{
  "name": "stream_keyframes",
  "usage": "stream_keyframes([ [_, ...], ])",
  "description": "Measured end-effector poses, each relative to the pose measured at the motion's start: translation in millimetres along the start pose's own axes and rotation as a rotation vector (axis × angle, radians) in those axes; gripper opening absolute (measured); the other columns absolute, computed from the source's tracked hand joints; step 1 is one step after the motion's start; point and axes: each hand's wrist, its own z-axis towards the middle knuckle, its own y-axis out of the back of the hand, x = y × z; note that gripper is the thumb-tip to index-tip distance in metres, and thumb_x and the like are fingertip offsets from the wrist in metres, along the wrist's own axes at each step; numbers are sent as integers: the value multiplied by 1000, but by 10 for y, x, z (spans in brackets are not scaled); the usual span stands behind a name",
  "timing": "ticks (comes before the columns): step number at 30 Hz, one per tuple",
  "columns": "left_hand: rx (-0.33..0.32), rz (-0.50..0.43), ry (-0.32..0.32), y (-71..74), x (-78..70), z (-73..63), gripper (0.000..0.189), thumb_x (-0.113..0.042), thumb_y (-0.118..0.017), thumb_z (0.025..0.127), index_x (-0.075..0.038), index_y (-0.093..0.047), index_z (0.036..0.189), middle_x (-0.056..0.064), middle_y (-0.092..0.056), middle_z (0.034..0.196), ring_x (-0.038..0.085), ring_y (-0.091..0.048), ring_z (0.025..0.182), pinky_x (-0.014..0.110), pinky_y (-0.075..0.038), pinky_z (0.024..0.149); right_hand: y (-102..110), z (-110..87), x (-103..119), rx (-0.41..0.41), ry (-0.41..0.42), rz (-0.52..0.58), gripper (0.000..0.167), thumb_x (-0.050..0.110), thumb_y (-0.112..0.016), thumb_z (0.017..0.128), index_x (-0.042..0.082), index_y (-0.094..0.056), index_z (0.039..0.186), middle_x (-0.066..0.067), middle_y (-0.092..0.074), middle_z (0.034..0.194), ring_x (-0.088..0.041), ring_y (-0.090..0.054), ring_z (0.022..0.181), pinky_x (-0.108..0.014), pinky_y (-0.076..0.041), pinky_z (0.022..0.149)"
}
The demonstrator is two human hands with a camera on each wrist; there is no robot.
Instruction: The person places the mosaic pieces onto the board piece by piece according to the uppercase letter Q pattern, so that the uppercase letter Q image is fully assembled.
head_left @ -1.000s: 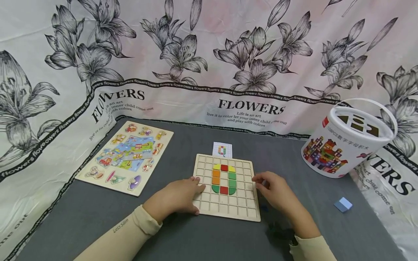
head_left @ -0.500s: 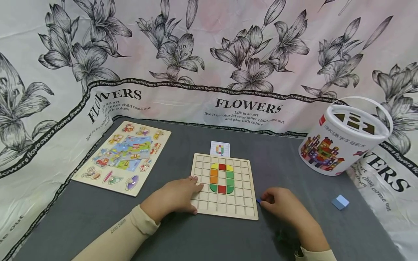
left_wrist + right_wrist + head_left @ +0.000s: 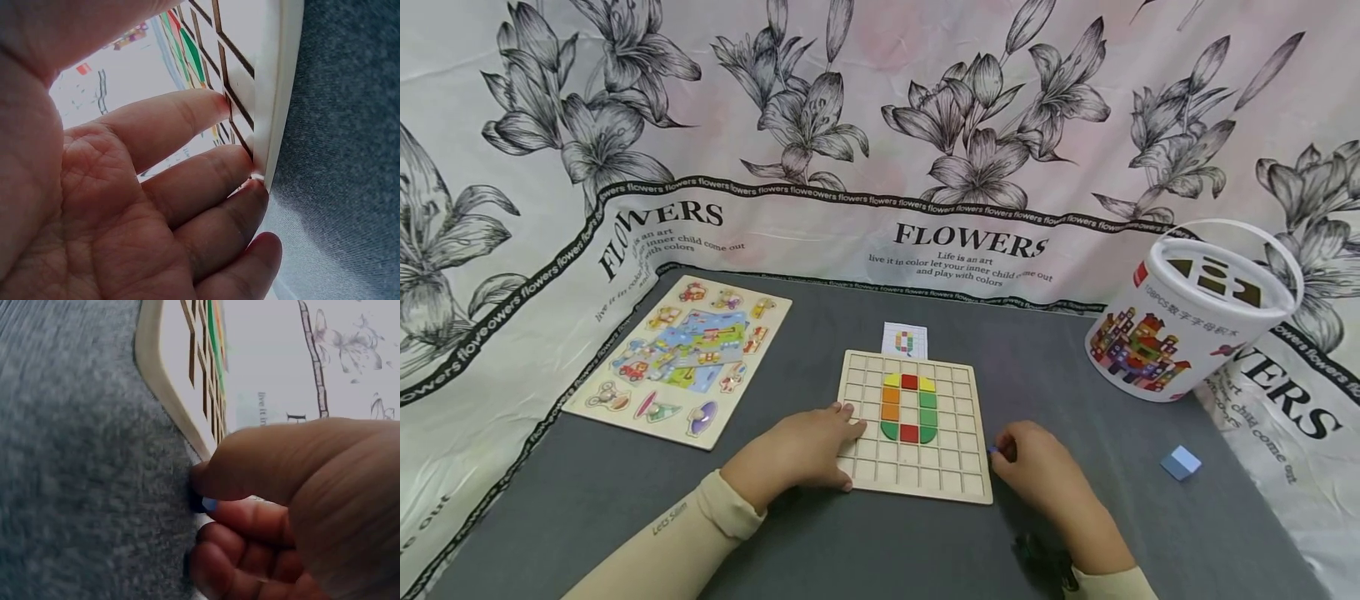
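A square wooden grid board (image 3: 887, 479) lies on the grey table, with red, yellow, orange and green tiles set in its slots as a ring. My left hand (image 3: 801, 450) rests against the board's left edge; in the left wrist view its fingers (image 3: 181, 122) lie nearly straight, their tips on the rim and the grid. Just off the board's right edge, my right hand (image 3: 1041, 467) pinches a small blue piece (image 3: 209, 503) between thumb and forefinger. Most of that piece is hidden by the fingertips. Behind the board is a white card (image 3: 905, 340) printed with a similar coloured ring.
At the left lies a wooden peg puzzle board (image 3: 745, 408) with picture cards on it. A white lidded bucket (image 3: 1150, 350) stands at the back right. Nearer on that side sits a light blue block (image 3: 1182, 463). A floral cloth (image 3: 820, 250) hangs behind the table.
My right hand has drawn back from the board's right edge towards me and now pinches the blue piece. The left hand keeps its place on the board. The head view has shifted slightly.
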Motion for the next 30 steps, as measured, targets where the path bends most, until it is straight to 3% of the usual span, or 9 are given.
stream_keyframes([
  [5, -7, 18, 3, -7, 1, 3, 85, -38, -94, 86, -18, -58, 160, 12, -45, 172, 30, -40, 163, 51, -41, 127, 4, -18, 105, -90, -39, 73, 8, 10, -72, 96, 8, -65, 93, -5, -64, 84, -19, -55, 71, -36, -45, 61],
  [8, -13, 25, -3, -13, 9, 17, 85, -39, -94, 86, -18, -58, 160, 13, -45, 173, 31, -40, 163, 51, -41, 127, -17, -22, 293, -136, 9, 100, 8, 9, -72, 97, 8, -64, 95, -4, -64, 82, -18, -56, 71, -33, -46, 59],
  [13, -18, 25, -11, -25, 14, 42, 84, -39, -94, 87, -18, -58, 160, 13, -45, 173, 30, -40, 163, 51, -41, 127, -138, 35, 566, -62, 196, 102, 17, 7, -78, 97, 16, -65, 91, 4, -60, 78, -12, -52, 68, -27, -43, 59],
  [16, -19, 18, -17, -24, 1, 44, 84, -38, -93, 87, -19, -58, 160, 12, -45, 173, 30, -40, 163, 51, -41, 127, -202, 64, 639, -9, 248, 80, 20, 8, -83, 95, 19, -67, 89, 8, -59, 79, -9, -50, 68, -26, -43, 60],
  [22, -18, 23, -20, -4, -47, 26, 84, -38, -94, 87, -18, -58, 160, 12, -46, 172, 29, -40, 163, 51, -41, 127, -227, 41, 637, 24, 268, 70, 18, 9, -87, 92, 18, -72, 92, 7, -62, 85, -8, -51, 73, -26, -45, 64],
  [30, -11, 32, -20, 6, -67, 29, 84, -38, -93, 87, -19, -57, 161, 12, -45, 173, 29, -39, 163, 50, -40, 128, -191, -27, 572, -5, 233, 59, 11, 10, -85, 94, 16, -76, 94, 6, -61, 88, -10, -51, 78, -29, -46, 69],
])
